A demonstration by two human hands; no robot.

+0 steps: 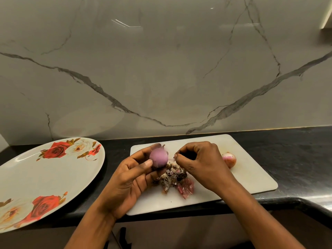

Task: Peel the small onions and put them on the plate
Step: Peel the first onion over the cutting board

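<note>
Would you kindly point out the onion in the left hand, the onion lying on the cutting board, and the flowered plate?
held onion (159, 157): head view, middle of its smooth purple side.
onion on the board (230, 159): head view, middle of its visible part.
plate (46, 177): head view, bare white middle between the roses.

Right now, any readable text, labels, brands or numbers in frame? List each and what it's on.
None: no word, label, brand or number shows in this view.
Plate: rose pattern only, no lettering.
Cutting board: plain white, unmarked.
Marble wall: veins and light reflections only.
Peeled onion in the left hand and second onion on the board: no stickers.
</note>
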